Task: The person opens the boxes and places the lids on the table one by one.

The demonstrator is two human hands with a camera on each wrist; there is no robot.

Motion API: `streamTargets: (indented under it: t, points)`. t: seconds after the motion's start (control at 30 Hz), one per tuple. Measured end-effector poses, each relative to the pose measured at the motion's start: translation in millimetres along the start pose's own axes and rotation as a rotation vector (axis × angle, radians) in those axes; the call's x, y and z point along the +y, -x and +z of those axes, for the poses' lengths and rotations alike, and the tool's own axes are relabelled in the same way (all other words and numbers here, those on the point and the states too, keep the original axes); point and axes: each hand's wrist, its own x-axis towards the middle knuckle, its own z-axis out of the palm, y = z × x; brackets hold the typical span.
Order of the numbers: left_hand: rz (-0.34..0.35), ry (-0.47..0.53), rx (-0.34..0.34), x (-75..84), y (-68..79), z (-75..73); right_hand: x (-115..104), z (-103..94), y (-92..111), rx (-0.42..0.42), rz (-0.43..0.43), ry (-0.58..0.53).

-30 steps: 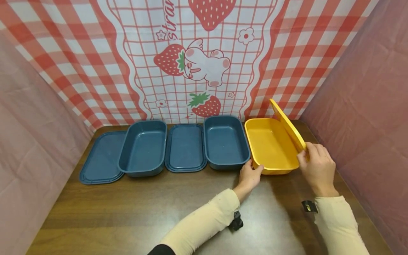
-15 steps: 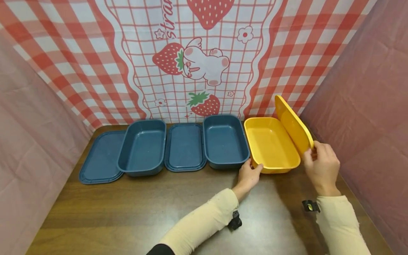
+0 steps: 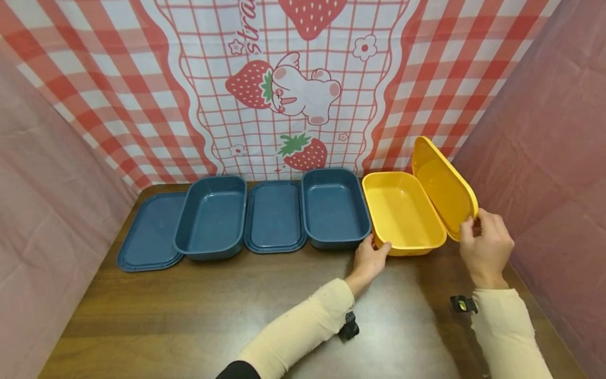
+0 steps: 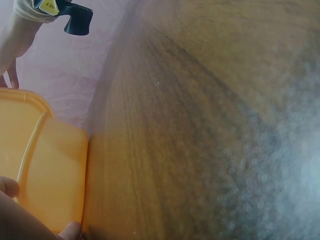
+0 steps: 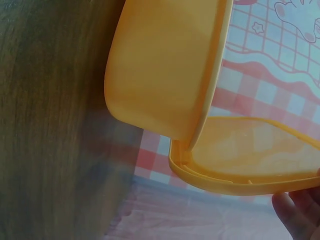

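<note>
A yellow food container (image 3: 402,213) with nothing in it stands at the right end of the row in the head view. My left hand (image 3: 369,260) holds its near left corner, thumb at the rim and fingers along the outer wall. In my right hand (image 3: 487,250) the near edge of the yellow lid (image 3: 442,181) is pinched between thumb and fingers. The lid stands tilted out to the right, its inner side showing, its lower long edge along the container's right rim. In the right wrist view, fingertips (image 5: 286,206) press on the lid's edge.
To the left stand two blue containers (image 3: 336,210) (image 3: 213,216) without lids. One blue lid (image 3: 276,216) lies between them; another blue lid (image 3: 151,231) lies at the far left. Checked cloth (image 3: 303,95) hangs behind the wooden table (image 3: 189,316), and pink cloth (image 3: 544,158) at the right.
My right hand has swung the yellow lid outward to the right, from nearly upright to leaning away from the container. The left hand has stayed at the container's corner.
</note>
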Motion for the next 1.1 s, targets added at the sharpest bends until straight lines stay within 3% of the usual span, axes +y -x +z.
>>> streamTargets:
  t: [0.5,0.83,1.1]
  points:
    - [0.007,-0.009,0.007,-3.9,-0.4,0.7,6.4,2.6,4.2,0.055,0.123,-0.039]
    - [0.009,0.001,-0.011,-6.7,-1.7,-0.5,18.2,8.8,19.8,0.02,0.25,-0.027]
    - [0.004,-0.009,-0.013,-5.5,-2.7,-2.0,23.2,12.0,23.2,0.017,0.285,-0.036]
